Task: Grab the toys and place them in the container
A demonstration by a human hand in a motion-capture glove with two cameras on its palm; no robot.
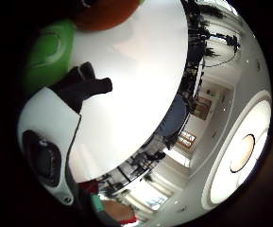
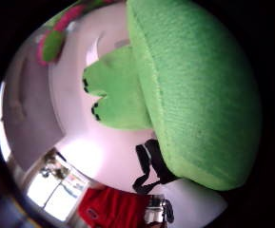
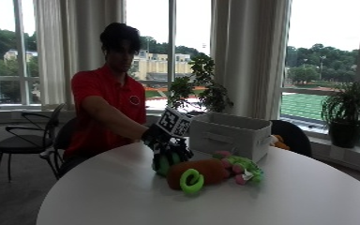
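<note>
In the outside view, at mid-frame, our gloved right hand point(image 3: 158, 137) reaches down onto the green toy point(image 3: 166, 161) on the table point(image 3: 105, 197), left of the orange toy point(image 3: 202, 172) and the pink-green toy point(image 3: 242, 169); the container point(image 3: 228, 135) stands just behind. The thumb-side view is filled at right by green plush. We cannot tell whether our fingers have closed. We judge the first pickup is in hand; next, grip, lift, carry to the container.

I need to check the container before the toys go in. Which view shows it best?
The outside view: the grey container stands whole on the white table, behind the toys. Neither palm view shows it; they show only the table and the green toy close by.
</note>
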